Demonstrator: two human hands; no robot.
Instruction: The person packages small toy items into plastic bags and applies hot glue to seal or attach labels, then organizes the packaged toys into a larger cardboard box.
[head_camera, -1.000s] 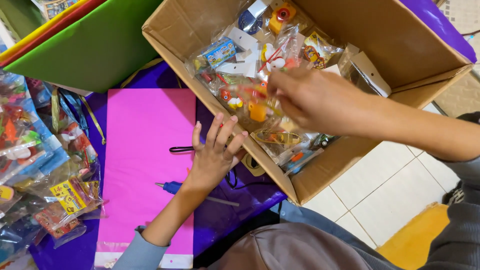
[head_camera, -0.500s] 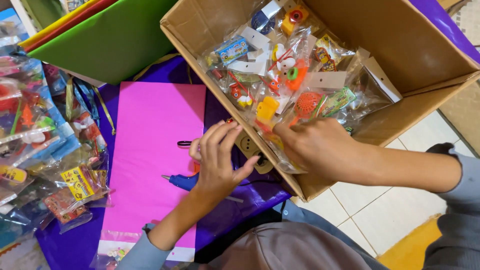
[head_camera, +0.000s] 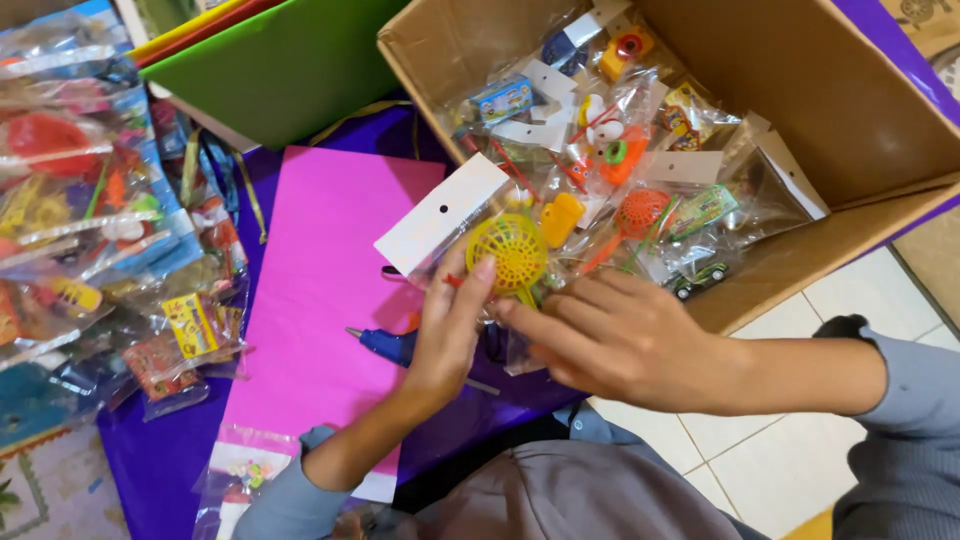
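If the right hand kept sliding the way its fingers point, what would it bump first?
Probably the left hand, since the right hand points leftward at it, both already on the clear packet with a yellow round net toy. Depth is unclear.

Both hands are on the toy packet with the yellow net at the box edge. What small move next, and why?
Probably draw the toy packet toward the pink sheet: the left hand and right hand both grip it, it has cleared the cardboard box, and the sheet lies just beneath.

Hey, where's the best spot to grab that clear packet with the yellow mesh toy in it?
Likely by the white card header at the top-left end of the toy packet, coming from the pink sheet side. The header is flat, stiff-looking and free of the cardboard box; the left hand and right hand already cover the lower end.
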